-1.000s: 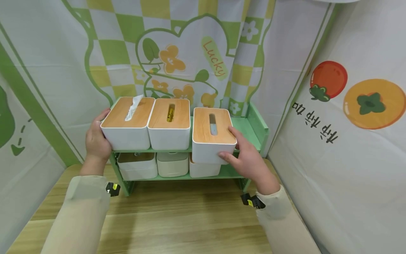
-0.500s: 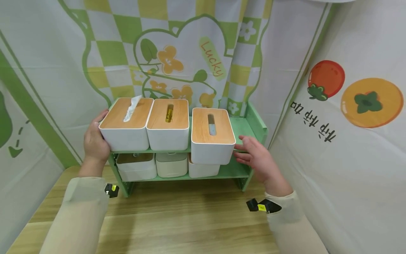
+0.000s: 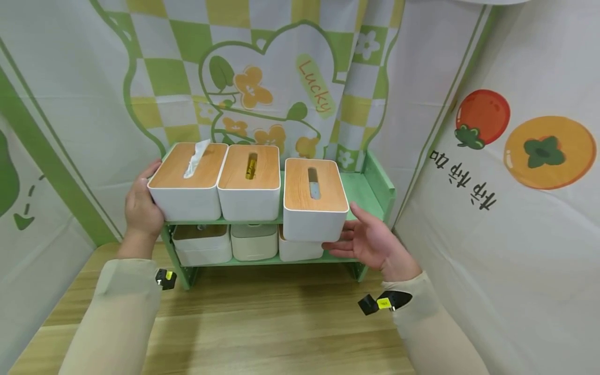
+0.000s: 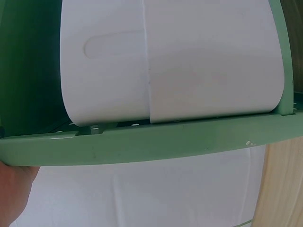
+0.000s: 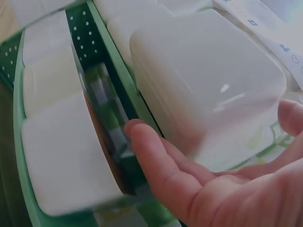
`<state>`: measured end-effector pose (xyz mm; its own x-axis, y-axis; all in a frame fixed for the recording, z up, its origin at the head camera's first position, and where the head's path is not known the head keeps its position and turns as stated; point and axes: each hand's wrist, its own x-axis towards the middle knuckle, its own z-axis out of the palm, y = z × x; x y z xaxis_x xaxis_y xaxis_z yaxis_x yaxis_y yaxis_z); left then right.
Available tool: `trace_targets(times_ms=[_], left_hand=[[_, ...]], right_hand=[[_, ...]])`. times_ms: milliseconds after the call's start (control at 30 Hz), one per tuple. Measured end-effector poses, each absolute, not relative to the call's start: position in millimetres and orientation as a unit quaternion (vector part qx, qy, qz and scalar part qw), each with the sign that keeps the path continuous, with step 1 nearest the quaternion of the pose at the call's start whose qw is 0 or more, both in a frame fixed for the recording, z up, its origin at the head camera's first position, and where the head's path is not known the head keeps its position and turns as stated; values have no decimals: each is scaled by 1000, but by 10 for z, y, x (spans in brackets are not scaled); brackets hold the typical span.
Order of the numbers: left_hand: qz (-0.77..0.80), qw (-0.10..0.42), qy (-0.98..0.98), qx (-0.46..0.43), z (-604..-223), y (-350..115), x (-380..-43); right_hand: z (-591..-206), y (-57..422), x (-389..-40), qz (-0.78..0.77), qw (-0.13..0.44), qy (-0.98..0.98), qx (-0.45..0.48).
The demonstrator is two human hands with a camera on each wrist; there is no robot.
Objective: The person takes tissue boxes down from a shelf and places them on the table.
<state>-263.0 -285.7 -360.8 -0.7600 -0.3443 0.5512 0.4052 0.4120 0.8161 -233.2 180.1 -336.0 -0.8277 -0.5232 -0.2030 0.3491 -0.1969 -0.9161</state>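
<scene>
Three white tissue boxes with wood-look lids stand on the top tier of a green two-tier shelf [image 3: 375, 198]. The right tissue box [image 3: 315, 224] juts out past the front edge, its lid slot showing grey inside. My right hand [image 3: 370, 239] is turned palm up, fingers extended by that box's lower right corner; in the right wrist view its fingertips lie just below the box's side. My left hand [image 3: 142, 208] rests against the shelf's left end, beside the left tissue box [image 3: 187, 203], which has a tissue sticking out. Its thumb is hidden.
The middle tissue box [image 3: 250, 205] touches the left one. On the lower tier sit a white box [image 3: 203, 252], a cream bin [image 3: 254, 249] and another white box [image 3: 300, 251]. The shelf stands on a wooden table [image 3: 281, 323] before a patterned curtain [image 3: 272, 62].
My right hand has let go of the right tissue box, drawn away to the right, then come back low with the palm turned up. The box and my left hand have barely moved.
</scene>
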Motion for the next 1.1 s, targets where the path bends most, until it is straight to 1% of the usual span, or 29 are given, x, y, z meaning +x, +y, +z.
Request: trace_targets(times_ms=[133,300,600,1100], left_hand=[[-540,350,-765,-22,-3597,-2857,-2628],[-543,344,-766,-22,-3605,-2864,-2634],[-539,351,-765,-30,-3621,-2880,-2657],[-535,356,-766,-28,-3614,-2862,-2644]], right_hand=[[-3359,1736,-2338,-791,298,532,-50],[-3325,1679,-2335,-798,284,530,-29],[-3305,1679,-2267,-793,261,550,-30],[-3141,1705,-2349,-771,263,579,-20]])
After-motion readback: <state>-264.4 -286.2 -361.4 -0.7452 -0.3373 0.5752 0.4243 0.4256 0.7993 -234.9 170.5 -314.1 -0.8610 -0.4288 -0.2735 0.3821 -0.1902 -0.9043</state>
